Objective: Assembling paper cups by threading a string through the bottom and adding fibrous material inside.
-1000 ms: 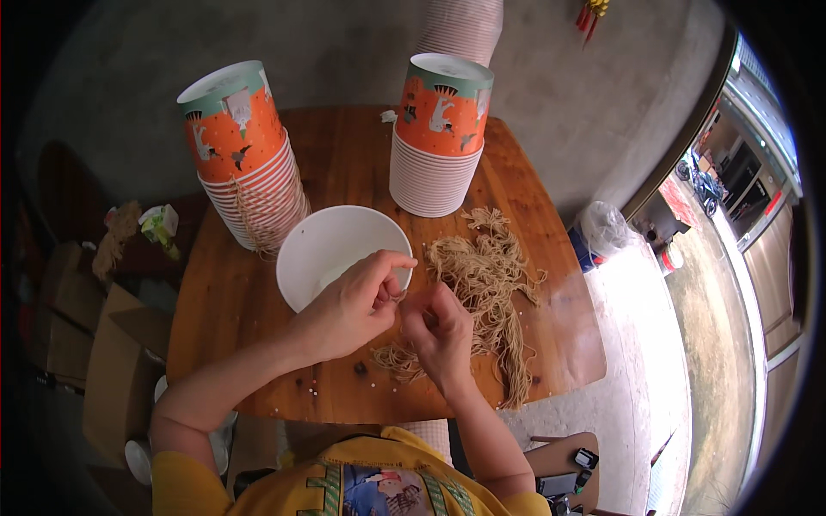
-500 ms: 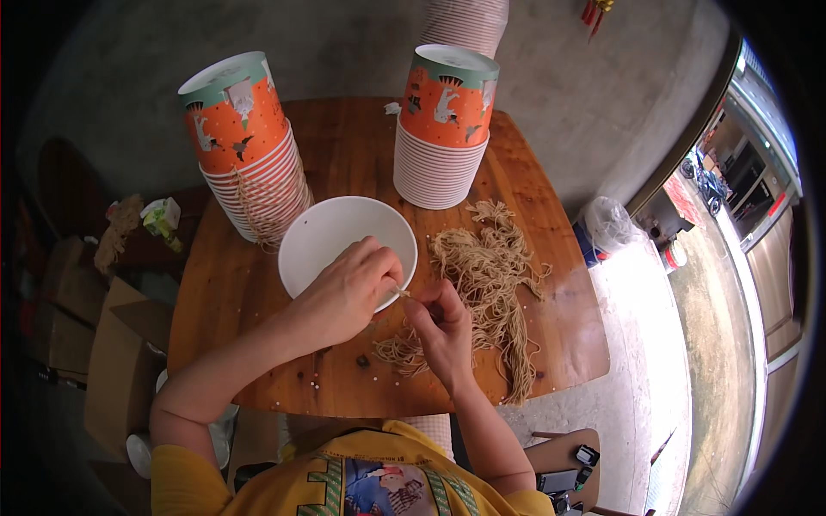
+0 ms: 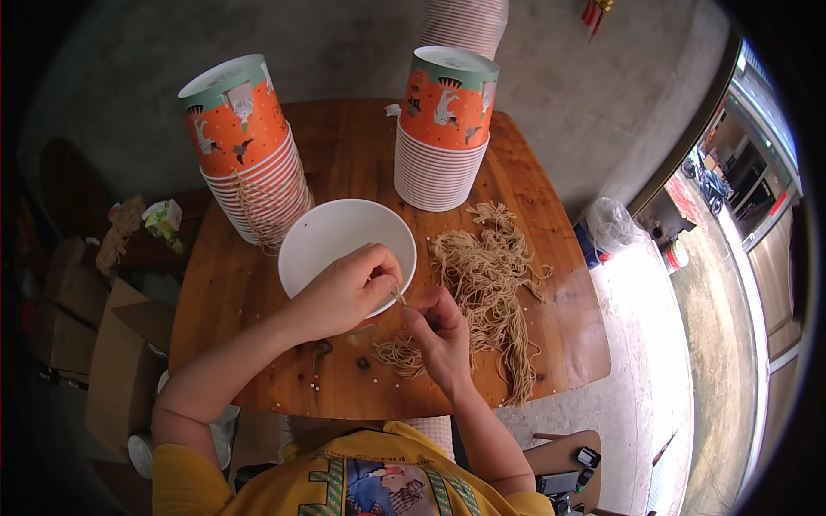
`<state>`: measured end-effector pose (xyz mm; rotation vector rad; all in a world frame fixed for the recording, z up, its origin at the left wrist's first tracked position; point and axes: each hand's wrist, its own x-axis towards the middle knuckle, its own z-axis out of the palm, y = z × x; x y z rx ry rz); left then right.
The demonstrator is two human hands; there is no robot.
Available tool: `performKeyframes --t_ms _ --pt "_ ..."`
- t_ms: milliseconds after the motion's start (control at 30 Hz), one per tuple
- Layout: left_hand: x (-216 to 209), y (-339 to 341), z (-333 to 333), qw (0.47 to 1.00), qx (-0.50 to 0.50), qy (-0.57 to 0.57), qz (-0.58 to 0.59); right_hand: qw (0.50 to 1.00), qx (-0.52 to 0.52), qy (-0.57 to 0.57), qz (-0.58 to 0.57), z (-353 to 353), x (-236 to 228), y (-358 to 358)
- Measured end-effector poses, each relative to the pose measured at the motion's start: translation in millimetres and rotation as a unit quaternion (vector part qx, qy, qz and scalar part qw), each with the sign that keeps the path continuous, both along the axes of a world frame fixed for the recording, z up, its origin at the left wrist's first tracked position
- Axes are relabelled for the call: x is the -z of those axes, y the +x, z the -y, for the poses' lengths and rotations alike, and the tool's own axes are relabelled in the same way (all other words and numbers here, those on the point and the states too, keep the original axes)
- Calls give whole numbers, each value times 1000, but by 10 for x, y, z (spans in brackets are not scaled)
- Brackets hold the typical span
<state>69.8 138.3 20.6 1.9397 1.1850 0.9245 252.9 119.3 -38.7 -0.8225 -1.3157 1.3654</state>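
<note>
A white paper bucket (image 3: 331,236) stands mouth up before me on the wooden table. Over its near right rim, my left hand (image 3: 344,291) is closed in a pinch on a short piece of tan cotton string (image 3: 399,297). Just right of the rim, my right hand (image 3: 443,334) pinches the same string between thumb and fingertips. The string's end inside the bucket is hidden by my left hand. Beside my right hand lies a tangled heap of tan string (image 3: 482,275), with loose strands spreading under that hand.
Two upside-down stacks of orange-and-green paper buckets rise behind, one left (image 3: 237,129) with string hanging down its side, one right (image 3: 446,103). Another wrapped stack (image 3: 465,26) stands farther back. Small white bits dot the table (image 3: 258,370). An open cardboard box (image 3: 120,361) sits lower left.
My left hand's fingers have shifted slightly along the rim, and a bit more string shows between the hands. The right hand has stayed nearly in place.
</note>
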Motion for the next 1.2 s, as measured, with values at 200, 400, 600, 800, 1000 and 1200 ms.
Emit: performKeyframes --t_ms 200,400,600,800,1000,1200 --pt "9 -18 -23 997 3 -69 36 1000 28 6 -1 8 3 -54" --pt "-45 20 2 996 3 -83 34 991 72 53 101 11 -89 -81" --pt "-94 48 9 998 22 -59 26 945 171 164 224 4 -149 -124" --pt "-43 52 11 1000 7 -19 -6 928 173 195 268 25 -92 -78" --pt "-8 18 23 1000 -9 -5 -19 938 164 166 255 121 -97 -93" --pt "10 24 6 1000 -2 12 -12 939 161 161 259 168 23 -44"
